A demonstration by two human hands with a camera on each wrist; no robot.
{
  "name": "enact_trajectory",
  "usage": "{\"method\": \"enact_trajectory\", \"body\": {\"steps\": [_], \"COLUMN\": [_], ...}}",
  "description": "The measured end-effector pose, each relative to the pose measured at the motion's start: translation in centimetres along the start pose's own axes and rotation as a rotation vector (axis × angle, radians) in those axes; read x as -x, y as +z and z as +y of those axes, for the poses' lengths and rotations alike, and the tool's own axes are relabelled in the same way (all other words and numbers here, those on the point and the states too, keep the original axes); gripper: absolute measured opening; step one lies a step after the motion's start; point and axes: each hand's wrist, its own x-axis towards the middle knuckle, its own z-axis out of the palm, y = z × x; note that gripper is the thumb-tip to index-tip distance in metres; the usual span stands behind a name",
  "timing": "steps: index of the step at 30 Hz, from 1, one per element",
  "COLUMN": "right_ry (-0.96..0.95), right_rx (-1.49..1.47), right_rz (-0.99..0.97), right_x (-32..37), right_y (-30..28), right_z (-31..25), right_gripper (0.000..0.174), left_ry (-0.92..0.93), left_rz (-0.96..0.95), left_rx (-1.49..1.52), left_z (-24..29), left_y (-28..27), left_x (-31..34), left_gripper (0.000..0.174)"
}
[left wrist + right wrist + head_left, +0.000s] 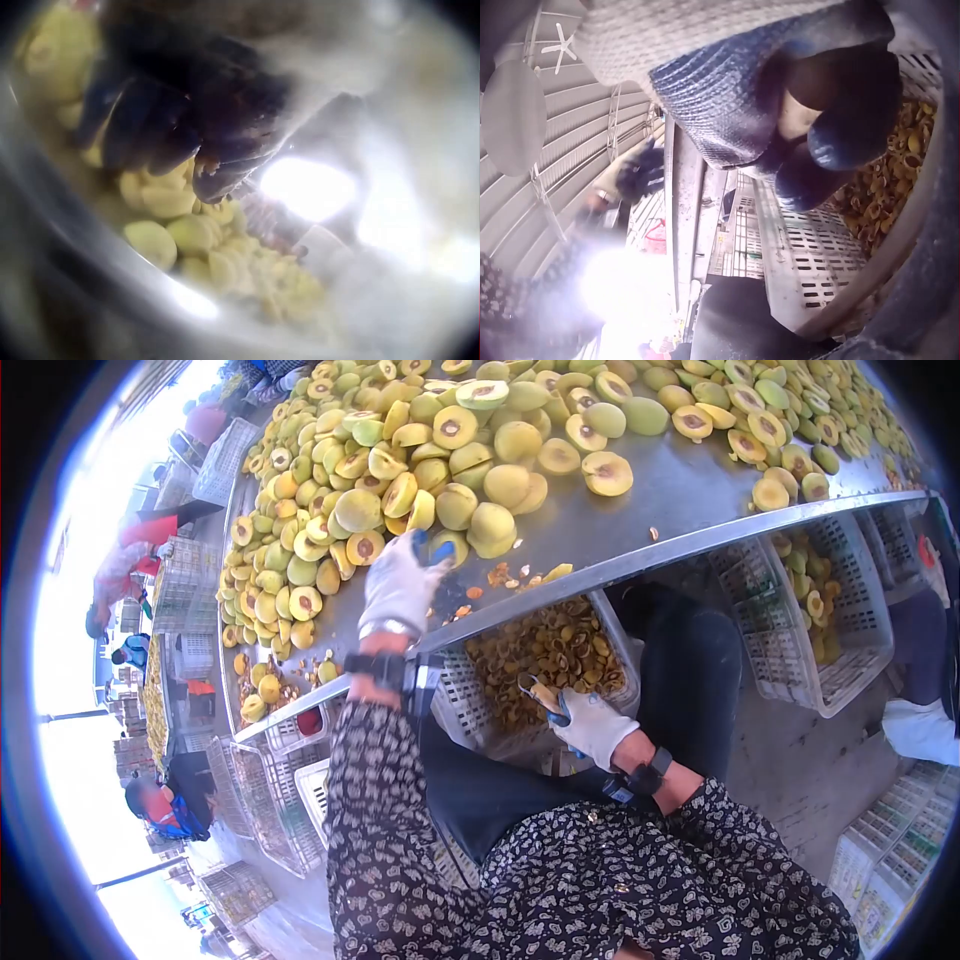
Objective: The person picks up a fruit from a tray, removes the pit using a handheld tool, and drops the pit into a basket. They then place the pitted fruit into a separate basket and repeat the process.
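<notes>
My left hand, in a white glove with blue-coated fingers, reaches over the near edge of a heap of halved yellow-green peaches. Its fingers and thumb are apart, right at a peach half; in the left wrist view the dark fingertips point down over the fruit. My right hand, gloved alike, grips a short tool with a wooden handle and a curved metal tip. It is held above a white crate full of brownish fruit scraps. In the right wrist view blue fingers wrap the handle.
The metal table has a raised front rim, with scraps and bits of pit near it. Another crate with fruit stands right, under the table. Stacked crates and other people are at left.
</notes>
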Motion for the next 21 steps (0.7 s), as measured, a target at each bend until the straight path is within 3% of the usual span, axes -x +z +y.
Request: {"method": "enact_trajectory", "body": {"steps": [3, 7, 9, 10, 11, 13, 15, 17, 19, 21], "right_ry": [-0.022, -0.032, -0.008, 0.017, 0.041, 0.042, 0.06, 0.051, 0.029, 0.05], "right_rx": [0.069, 0.008, -0.047, -0.072, -0.099, -0.173, -0.125, -0.116, -0.112, -0.157], "right_rz": [0.029, -0.005, -0.014, 0.011, 0.03, 0.064, 0.028, 0.041, 0.05, 0.041], "right_x": [-0.3, -0.3, -0.1, 0.1, 0.2, -1.1, -1.6, -1.1, -0.9, -0.9], "right_y": [-0.1, -0.1, -0.4, -0.7, -0.7, 0.8, 0.8, 0.8, 0.4, 0.7], "right_z": [0.4, 0.2, 0.1, -0.1, -0.2, 1.4, 0.9, 0.6, 0.5, 1.0], "right_gripper": [0.027, 0.026, 0.026, 0.026, 0.026, 0.024, 0.023, 0.022, 0.021, 0.02], "left_ry": [0.056, 0.156, 0.036, -0.146, -0.292, -0.276, -0.364, -0.333, -0.319, -0.212], "left_rz": [-0.087, 0.029, 0.096, 0.069, 0.107, 0.089, 0.097, 0.1, 0.041, -0.014], "left_rx": [-0.192, -0.19, 0.316, 0.87, 1.138, 1.193, 1.159, 1.03, 1.092, 0.852], "left_z": [0.8, -1.1, -2.4, -3.0, -2.9, -5.8, -5.2, -4.3, -2.9, -1.7], "left_y": [2.1, 2.9, 2.2, 2.0, 0.9, 1.7, 1.3, 1.6, 1.6, 1.9], "left_x": [-1.8, -1.4, -0.4, 0.5, 1.8, 3.2, 3.8, 3.3, 3.0, 2.3], "left_gripper": [0.061, 0.055, 0.043, 0.029, 0.025, 0.023, 0.023, 0.023, 0.024, 0.026]}}
